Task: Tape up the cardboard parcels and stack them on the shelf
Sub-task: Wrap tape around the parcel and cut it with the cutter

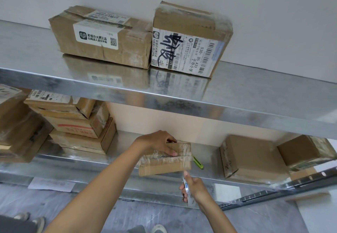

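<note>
A small flat cardboard parcel (165, 165) with clear tape across its top lies at the front edge of the lower steel shelf (76, 161). My left hand (156, 142) grips its far top edge, fingers curled over it. Just below the parcel's right corner, my right hand (193, 188) holds a roll of clear tape (187, 193), and a strip runs up from the roll to the box. A green box cutter (198, 163) lies on the shelf behind the parcel.
Two labelled parcels (102, 35) (189, 39) sit side by side on the upper shelf (255, 94). A stack of parcels (76, 123) fills the lower shelf's left. Two more boxes (251, 157) (304, 149) stand at its right. Feet in shoes (158, 229) show on the grey floor.
</note>
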`<state>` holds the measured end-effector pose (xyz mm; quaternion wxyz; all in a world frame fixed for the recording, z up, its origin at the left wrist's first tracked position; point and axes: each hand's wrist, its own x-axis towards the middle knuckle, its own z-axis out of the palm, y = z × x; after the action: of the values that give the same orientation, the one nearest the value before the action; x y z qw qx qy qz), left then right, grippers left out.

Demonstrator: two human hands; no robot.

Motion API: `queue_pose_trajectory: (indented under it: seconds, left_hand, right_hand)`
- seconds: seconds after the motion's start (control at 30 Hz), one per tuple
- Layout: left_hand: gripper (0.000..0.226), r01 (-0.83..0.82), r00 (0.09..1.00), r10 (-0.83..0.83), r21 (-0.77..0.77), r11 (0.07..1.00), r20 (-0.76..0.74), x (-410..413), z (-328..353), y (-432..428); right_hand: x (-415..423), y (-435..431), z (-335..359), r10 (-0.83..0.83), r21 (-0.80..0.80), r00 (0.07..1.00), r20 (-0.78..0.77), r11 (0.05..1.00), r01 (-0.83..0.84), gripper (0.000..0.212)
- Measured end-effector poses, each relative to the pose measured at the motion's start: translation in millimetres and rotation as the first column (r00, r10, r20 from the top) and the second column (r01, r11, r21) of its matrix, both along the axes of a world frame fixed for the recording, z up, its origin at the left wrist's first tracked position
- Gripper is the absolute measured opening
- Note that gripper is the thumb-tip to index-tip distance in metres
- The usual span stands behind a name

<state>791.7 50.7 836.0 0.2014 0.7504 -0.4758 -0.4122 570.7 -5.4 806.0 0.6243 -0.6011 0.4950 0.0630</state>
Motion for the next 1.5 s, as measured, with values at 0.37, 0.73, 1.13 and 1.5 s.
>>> queue_pose_trajectory:
  seconds: [0.37,0.73,1.13,1.5]
  left_hand:
    - [0.045,-0.006,0.955,0.029,-0.080,0.997,0.294,-34,16,-2]
    - [0.041,-0.285,0.820,0.363,-0.233,0.930,0.442,-64,-9,-14]
    - [0.018,-0.456,0.706,0.580,-0.366,0.811,0.406,-74,-14,-26]
    - [0.024,-0.489,0.694,0.592,-0.334,0.806,0.411,-66,-15,-33]
  right_hand:
    - [7,6,7,-0.006,-0.005,0.999,0.033,1.000,0.007,0.059]
    - [11,0,3,-0.036,-0.016,0.997,0.065,0.999,0.037,0.059]
    - [10,0,3,0.017,-0.084,0.996,0.084,0.996,-0.010,0.060]
    - [17,-4,8,0.048,-0.137,0.997,0.059,0.990,-0.039,0.060]
